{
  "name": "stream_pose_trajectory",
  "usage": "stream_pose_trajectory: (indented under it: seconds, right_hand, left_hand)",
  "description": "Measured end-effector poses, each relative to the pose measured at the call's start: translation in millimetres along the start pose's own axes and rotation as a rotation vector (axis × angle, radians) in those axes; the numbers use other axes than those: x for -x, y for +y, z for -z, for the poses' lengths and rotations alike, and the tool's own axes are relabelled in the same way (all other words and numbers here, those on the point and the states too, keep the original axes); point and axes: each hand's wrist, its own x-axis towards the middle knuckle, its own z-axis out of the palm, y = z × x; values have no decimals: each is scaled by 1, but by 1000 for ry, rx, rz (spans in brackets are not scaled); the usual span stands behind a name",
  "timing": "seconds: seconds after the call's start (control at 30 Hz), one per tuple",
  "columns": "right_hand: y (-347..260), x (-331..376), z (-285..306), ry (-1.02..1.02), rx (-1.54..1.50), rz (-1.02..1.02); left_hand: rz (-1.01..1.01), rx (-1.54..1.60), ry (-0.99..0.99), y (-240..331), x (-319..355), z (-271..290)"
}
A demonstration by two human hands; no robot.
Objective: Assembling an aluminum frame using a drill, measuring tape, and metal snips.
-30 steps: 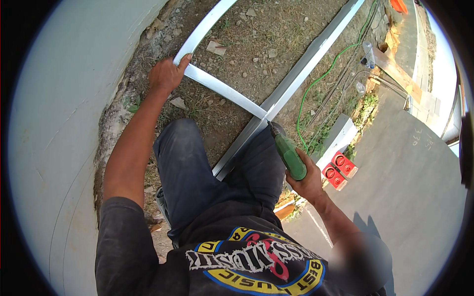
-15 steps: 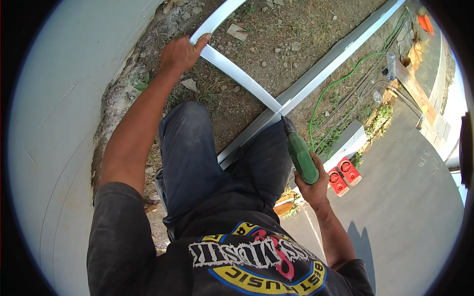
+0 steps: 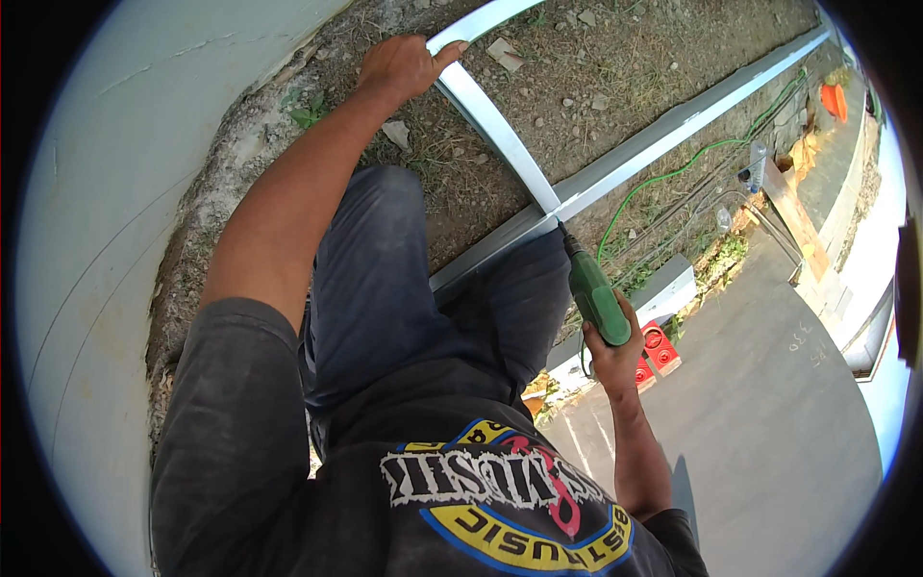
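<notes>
My left hand [image 3: 402, 69] is closed round a light metal strip [image 3: 498, 137], gripping it where it curves at the upper middle. The strip runs down to meet a long metal rail [image 3: 663, 137], which crosses diagonally and passes over my thigh. In my right hand [image 3: 615, 351] is a green power drill [image 3: 598, 300], held by its rear body. Its tip touches or nearly touches the joint of strip and rail; the exact contact is too small to make out.
Dry, stony soil [image 3: 596, 72] lies beyond the rail, beside a pale wall [image 3: 106, 192] on the left. A green cable [image 3: 663, 177] trails at right. Red socket boxes [image 3: 663, 348], a plastic bottle [image 3: 758, 165], a wooden plank [image 3: 803, 226] and an orange object [image 3: 835, 101] lie further right.
The whole view has shifted and turned somewhat. My left hand still grips the strip, and the drill's tip remains at the joint with the rail.
</notes>
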Motion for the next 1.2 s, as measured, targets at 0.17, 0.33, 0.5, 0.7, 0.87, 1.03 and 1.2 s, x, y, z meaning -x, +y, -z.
stream_pose_trajectory:
  seconds: [0.17,0.33,0.5,0.7,0.87,1.03,1.2]
  right_hand:
    - [-6,0,1,15,-105,-75]
    - [-20,-3,6,1,-97,-84]
    - [-27,-13,11,-22,-38,-75]
    - [-25,-15,14,-30,-27,-48]
    - [-24,-19,17,-45,-15,-108]
    - [-24,-27,24,-109,11,-75]
    - [-22,-33,25,-138,-108,-190]
  left_hand:
    - [16,-5,-39,0,-2,2]
    - [15,-1,-11,0,-3,1]
    - [8,4,6,-4,-6,-4]
    - [10,6,10,-4,-6,-4]
    - [9,-5,11,-3,-4,-3]
    - [2,-8,32,-4,-5,-6]
    - [37,-32,-4,-2,-7,-4]
